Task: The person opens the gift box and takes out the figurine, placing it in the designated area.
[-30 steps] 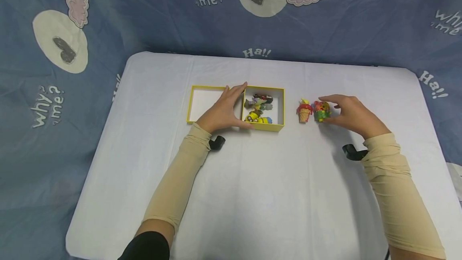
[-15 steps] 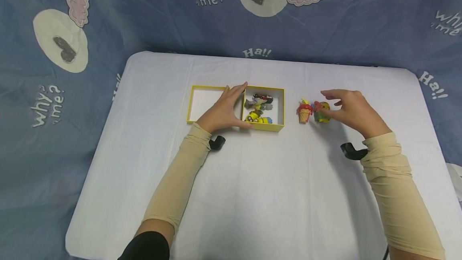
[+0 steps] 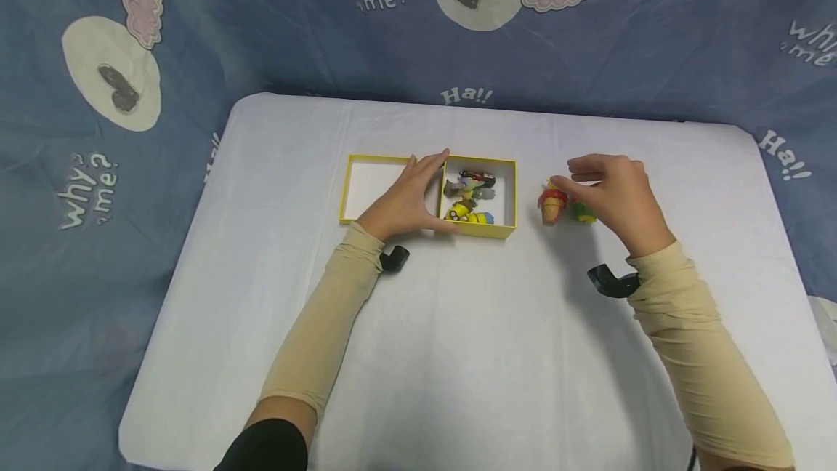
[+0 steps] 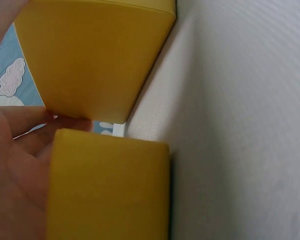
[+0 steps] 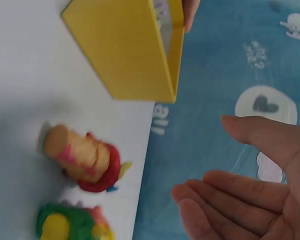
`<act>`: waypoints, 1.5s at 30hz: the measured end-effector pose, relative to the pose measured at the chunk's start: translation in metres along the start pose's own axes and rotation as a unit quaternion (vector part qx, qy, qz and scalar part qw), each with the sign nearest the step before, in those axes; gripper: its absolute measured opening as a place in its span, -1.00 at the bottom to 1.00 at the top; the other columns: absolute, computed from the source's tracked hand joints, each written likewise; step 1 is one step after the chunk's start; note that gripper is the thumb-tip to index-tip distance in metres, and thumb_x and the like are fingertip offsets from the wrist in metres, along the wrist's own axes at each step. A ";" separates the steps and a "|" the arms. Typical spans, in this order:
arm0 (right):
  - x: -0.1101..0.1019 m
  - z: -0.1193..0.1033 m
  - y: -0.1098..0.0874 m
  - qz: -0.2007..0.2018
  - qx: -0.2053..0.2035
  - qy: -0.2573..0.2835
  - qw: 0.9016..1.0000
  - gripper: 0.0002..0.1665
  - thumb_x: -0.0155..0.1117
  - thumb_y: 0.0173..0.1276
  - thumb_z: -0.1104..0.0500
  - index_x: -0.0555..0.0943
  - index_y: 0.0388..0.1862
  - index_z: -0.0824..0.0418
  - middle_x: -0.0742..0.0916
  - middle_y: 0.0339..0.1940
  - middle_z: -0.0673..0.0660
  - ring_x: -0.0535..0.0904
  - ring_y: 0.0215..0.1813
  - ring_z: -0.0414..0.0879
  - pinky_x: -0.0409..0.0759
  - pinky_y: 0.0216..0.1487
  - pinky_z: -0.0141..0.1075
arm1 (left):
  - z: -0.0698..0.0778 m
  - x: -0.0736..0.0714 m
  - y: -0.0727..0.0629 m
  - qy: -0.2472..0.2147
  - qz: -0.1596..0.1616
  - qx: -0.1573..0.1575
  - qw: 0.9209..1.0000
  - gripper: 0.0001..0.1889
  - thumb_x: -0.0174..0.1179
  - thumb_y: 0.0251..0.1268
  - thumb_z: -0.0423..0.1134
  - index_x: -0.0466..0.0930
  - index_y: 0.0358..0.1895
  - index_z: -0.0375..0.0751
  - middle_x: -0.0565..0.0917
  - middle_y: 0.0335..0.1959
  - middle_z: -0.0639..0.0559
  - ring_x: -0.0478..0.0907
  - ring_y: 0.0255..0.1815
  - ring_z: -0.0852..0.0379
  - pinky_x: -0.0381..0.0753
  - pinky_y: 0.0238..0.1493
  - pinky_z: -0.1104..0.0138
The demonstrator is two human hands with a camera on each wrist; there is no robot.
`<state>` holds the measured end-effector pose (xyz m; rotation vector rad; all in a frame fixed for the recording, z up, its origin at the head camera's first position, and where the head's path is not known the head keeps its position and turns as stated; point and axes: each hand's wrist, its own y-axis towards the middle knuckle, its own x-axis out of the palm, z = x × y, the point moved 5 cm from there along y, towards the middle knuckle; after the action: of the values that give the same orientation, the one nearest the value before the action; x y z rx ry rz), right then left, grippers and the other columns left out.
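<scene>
My left hand (image 3: 407, 200) spans a yellow box (image 3: 487, 230) in the head view, thumb at its front wall and fingers at its back left corner. Inside lie several small toy figures, two of them yellow (image 3: 459, 210). To the right, my right hand (image 3: 615, 191) hovers above two toys with nothing in it; the right wrist view shows its fingers extended and apart from them. Nearest its fingertips stands an ice-cream-cone figure (image 3: 552, 206) with a red top. A green and yellow figure (image 5: 57, 222) is beside it, mostly hidden by that hand in the head view.
A second shallow yellow-rimmed box part (image 3: 366, 187), perhaps the lid, lies against the box's left side, partly covered by the left hand. White cloth covers the table (image 3: 418, 355). A blue patterned curtain (image 3: 275, 35) hangs behind and at the left.
My right hand has risen off the green figure and moved left toward the cone figure. Both toys stay where they were. The left hand and the box have not moved.
</scene>
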<state>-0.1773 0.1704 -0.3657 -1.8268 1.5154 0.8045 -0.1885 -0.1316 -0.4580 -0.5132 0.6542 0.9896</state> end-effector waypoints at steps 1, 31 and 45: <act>0.001 -0.003 0.000 -0.004 0.003 0.000 1.000 -0.33 0.44 0.36 -0.16 0.69 0.20 0.34 0.78 0.13 0.36 0.74 0.15 0.29 0.35 0.53 0.21 | 0.000 0.000 0.000 0.000 0.000 0.000 1.000 0.47 0.65 -0.25 0.31 -0.20 0.72 0.16 0.02 0.73 0.00 -0.30 0.76 -0.26 -0.22 0.78 -0.04; 0.062 -0.063 0.025 -0.083 -0.048 -0.021 0.995 -0.47 0.55 0.28 -0.02 0.76 0.11 0.29 0.81 0.05 0.31 0.76 0.13 0.17 0.68 0.23 0.12 | -0.001 0.000 0.001 -0.003 -0.001 -0.008 1.000 0.47 0.63 -0.28 0.37 -0.18 0.72 0.16 0.02 0.73 0.00 -0.32 0.74 -0.32 -0.15 0.75 -0.15; 0.082 -0.074 0.035 -0.080 -0.061 -0.046 0.994 -0.53 0.54 0.29 -0.09 0.81 -0.03 0.26 0.84 -0.21 0.20 0.65 -0.24 0.02 0.62 -0.22 -0.15 | 0.000 -0.001 0.000 -0.002 -0.004 -0.003 1.000 0.45 0.62 -0.23 0.35 -0.18 0.72 0.14 0.02 0.73 0.00 -0.31 0.75 -0.31 -0.15 0.76 -0.12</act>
<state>-0.1942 0.0584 -0.3869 -1.9450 1.2688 0.9071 -0.1891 -0.1319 -0.4576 -0.5193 0.6460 0.9853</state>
